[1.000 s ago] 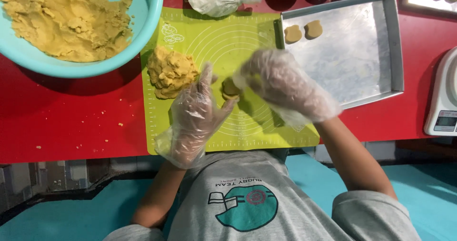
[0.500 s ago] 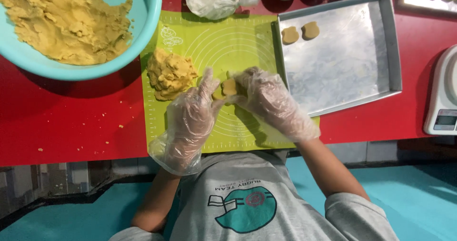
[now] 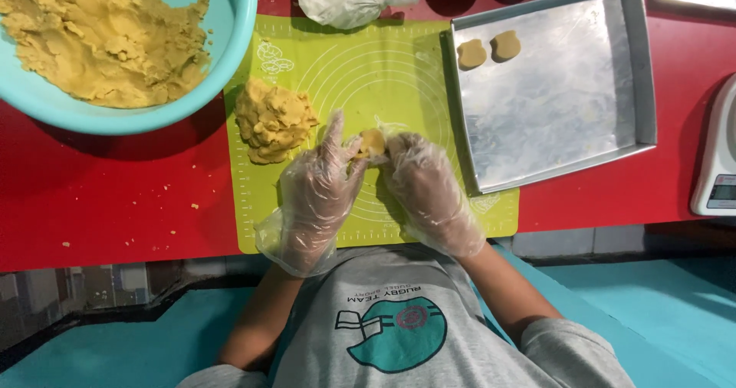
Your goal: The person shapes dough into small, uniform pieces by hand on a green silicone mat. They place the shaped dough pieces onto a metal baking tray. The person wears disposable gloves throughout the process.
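- Both gloved hands meet at frame centre: left hand (image 3: 316, 192) and right hand (image 3: 424, 187) pinch a small dough piece (image 3: 372, 142) between their fingertips, fingers partly curled, palms not closed.
- Green silicone mat (image 3: 383, 66) lies under the hands, on the red table (image 3: 115, 189).
- Metal baking tray (image 3: 567, 104) sits to the right of the grip; the right hand is the nearer one to it.
- Teal bowl (image 3: 230, 66) of dough occupies the upper left.
- Loose dough mound (image 3: 272, 120) rests on the mat, just left of the held piece, nearer the left hand.
- Two shaped pieces (image 3: 488, 49) lie in the tray's upper left corner.
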